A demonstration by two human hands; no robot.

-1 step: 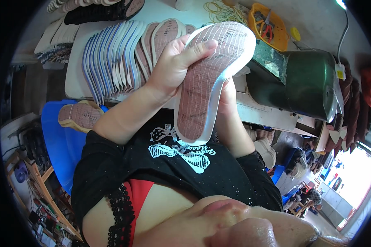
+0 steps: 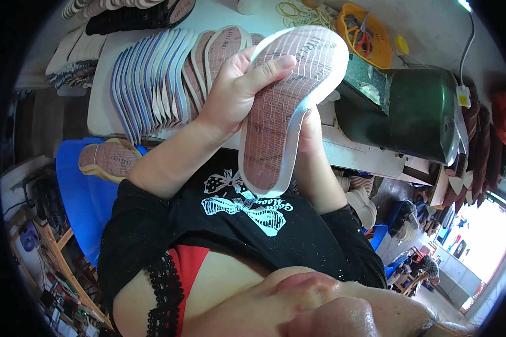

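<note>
Both hands hold up a shoe insole (image 2: 267, 129), brownish-pink with pale stitched lines and a white rim, above my lap. Its wide end points away from me, the narrower end toward my black shirt. My left hand (image 2: 233, 92) grips it at the left edge, thumb lying flat on the stitched face and fingers behind. From the right, my right hand (image 2: 310, 132) holds the other edge; most of its fingers are hidden behind the insole. A row of similar insoles (image 2: 152, 84), thin and white-and-blue edged, leans on the white table just beyond my left hand.
A yellow basket (image 2: 383, 53) with pliers and scissors stands at the back right, by tangled yellowish bands (image 2: 303, 16). A dark green machine (image 2: 421, 112) sits on the table's right. Another sole (image 2: 109, 160) lies on a blue chair (image 2: 76, 196) at left. A person sits far right.
The insole's wide end has risen slightly and the insole has tilted a little. Both hands keep the same hold on it.
</note>
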